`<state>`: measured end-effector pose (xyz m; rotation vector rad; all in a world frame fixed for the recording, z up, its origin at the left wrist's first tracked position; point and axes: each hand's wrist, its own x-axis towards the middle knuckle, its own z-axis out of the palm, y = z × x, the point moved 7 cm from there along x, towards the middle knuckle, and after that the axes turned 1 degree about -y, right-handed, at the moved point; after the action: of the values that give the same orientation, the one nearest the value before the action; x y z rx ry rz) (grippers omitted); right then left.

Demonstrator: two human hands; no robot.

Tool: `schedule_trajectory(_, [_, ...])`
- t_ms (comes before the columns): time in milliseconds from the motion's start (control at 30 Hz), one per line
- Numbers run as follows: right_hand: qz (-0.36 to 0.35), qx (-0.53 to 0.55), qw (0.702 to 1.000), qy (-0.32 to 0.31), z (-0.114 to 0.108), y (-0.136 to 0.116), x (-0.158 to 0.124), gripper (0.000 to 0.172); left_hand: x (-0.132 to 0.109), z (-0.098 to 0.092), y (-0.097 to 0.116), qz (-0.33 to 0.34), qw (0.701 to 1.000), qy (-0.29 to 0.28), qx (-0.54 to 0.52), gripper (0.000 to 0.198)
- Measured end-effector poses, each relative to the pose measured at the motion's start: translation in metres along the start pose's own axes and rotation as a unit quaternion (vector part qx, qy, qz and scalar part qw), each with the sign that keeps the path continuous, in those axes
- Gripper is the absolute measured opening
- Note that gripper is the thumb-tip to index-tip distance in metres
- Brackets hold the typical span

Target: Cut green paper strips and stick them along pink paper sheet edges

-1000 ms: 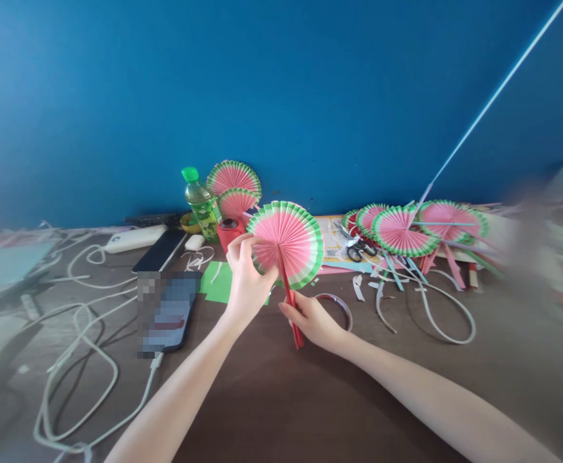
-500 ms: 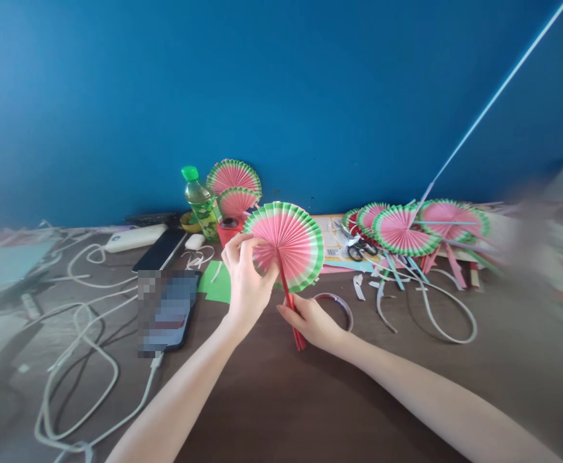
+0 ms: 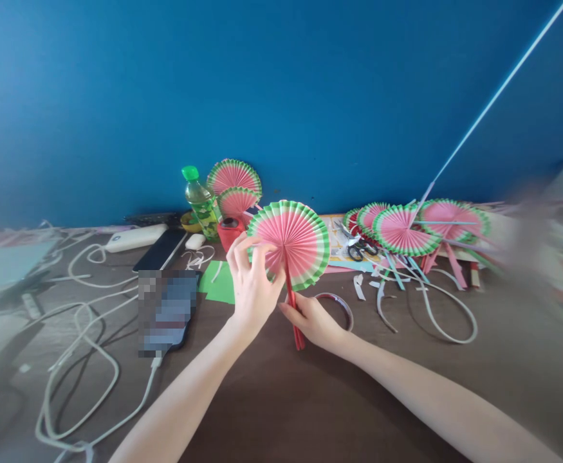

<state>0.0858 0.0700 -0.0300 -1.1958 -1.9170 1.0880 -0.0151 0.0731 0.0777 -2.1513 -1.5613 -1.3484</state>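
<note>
A round pleated paper fan (image 3: 305, 238), pink with a white band and a green rim, stands spread open above the table. Its red handle (image 3: 298, 335) slants down through my right hand (image 3: 317, 321), whose thumb and fingers are closed around it. My left hand (image 3: 255, 280) is at the fan's left side, fingers bent and thumb near the centre, pinching the pleated paper. The left fingertips partly cover the fan's lower left. Behind my right hand lies a roll of tape (image 3: 341, 308) on the table.
Similar fans (image 3: 404, 228) and scissors (image 3: 356, 249) lie at the back right; another fan (image 3: 235, 177) leans on the blue wall beside a bottle (image 3: 201, 202). A phone (image 3: 172, 312), white cables (image 3: 102, 360) and green paper (image 3: 216, 283) are on the left. Paper scraps (image 3: 359, 286) lie right.
The fan's head has shifted slightly right and turned a little more upright. My left hand has moved right with it, while my right hand keeps its hold on the handle.
</note>
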Motion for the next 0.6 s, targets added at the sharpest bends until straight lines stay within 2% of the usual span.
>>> schedule_trajectory(267, [0.002, 0.089, 0.996, 0.016, -0.004, -0.001, 0.002, 0.026, -0.009, 0.009, 0.014, 0.037, 0.998, -0.041, -0.021, 0.025])
schedule_trajectory(367, [0.013, 0.127, 0.992, 0.022, -0.005, -0.001, 0.002, 0.027, -0.011, 0.011, 0.010, -0.009, 0.996, -0.045, -0.071, 0.024])
schedule_trajectory(433, [0.021, 0.139, 0.990, 0.024, -0.006, 0.000, 0.002, 0.028, -0.011, 0.009, -0.005, -0.081, 0.987, -0.008, -0.135, 0.022])
schedule_trajectory(500, [0.028, 0.142, 0.989, 0.021, -0.007, 0.000, 0.001, 0.030, -0.014, 0.010, -0.031, -0.193, 0.953, 0.050, -0.228, 0.018])
schedule_trajectory(533, [0.030, 0.143, 0.989, 0.017, -0.007, 0.000, 0.001, 0.031, -0.018, 0.015, -0.046, -0.259, 0.921, 0.071, -0.284, 0.016])
schedule_trajectory(600, [0.024, 0.143, 0.989, 0.009, -0.007, -0.001, 0.000, 0.032, -0.025, 0.035, -0.066, -0.361, 0.828, 0.068, -0.424, 0.016])
